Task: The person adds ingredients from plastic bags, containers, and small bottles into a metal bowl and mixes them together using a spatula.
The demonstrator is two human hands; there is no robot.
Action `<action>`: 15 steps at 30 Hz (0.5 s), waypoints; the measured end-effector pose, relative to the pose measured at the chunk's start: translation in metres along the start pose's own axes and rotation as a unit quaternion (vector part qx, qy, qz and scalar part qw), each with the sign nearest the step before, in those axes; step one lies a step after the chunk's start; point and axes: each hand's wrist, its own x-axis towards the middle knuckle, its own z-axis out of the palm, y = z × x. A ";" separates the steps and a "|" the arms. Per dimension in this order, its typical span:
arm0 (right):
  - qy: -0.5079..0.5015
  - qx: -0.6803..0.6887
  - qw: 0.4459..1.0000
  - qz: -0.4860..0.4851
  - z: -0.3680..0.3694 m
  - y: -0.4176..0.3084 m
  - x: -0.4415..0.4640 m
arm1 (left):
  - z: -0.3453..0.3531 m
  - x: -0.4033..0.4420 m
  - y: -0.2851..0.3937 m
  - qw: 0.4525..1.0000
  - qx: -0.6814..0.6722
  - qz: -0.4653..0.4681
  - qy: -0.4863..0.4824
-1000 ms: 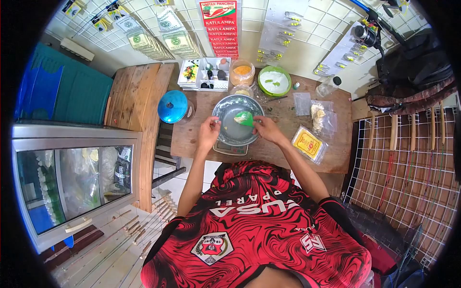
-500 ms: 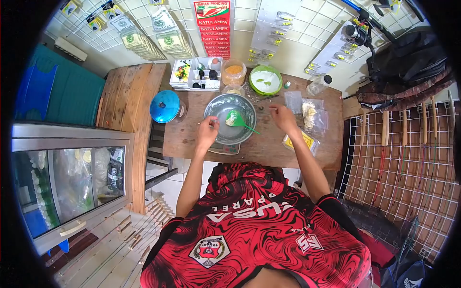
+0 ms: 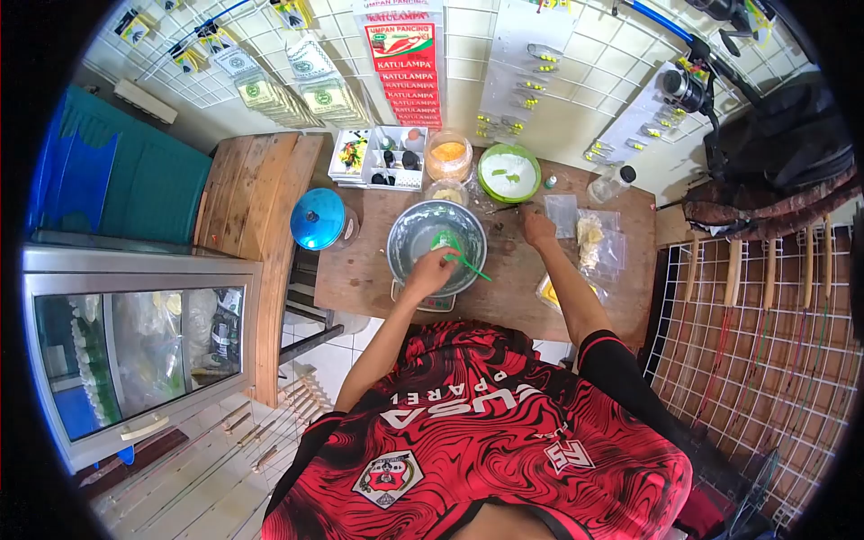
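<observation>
Reaching over the near rim of the gray bowl [image 3: 408, 238], the left hand [image 3: 434, 269] meets a green scoop [image 3: 445, 239], its pale-marked blade inside, its slim handle jutting past the rim. The hand hides the scoop's middle, so its grip cannot be told. Half a second ago it was at the left rim. Farther off, well apart, the right hand [image 3: 540, 229] has neared a dark thin tool [image 3: 507, 210]; contact is unclear.

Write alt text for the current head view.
A person's left hand is at a green spoon in a grey bowl, while the right hand is at a thin dark item on the wooden table. A green bowl of white powder stands beyond.
</observation>
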 end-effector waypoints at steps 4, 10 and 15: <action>0.031 -0.010 0.999 -0.016 0.007 0.008 0.008 | 0.005 0.003 -0.005 0.999 -0.032 0.011 -0.004; 0.099 0.013 0.993 -0.071 0.028 0.030 -0.001 | 0.013 0.005 -0.005 0.999 -0.031 -0.007 -0.018; 0.197 -0.046 0.974 -0.100 0.037 0.032 -0.018 | 0.017 0.004 0.002 0.999 0.032 -0.026 0.000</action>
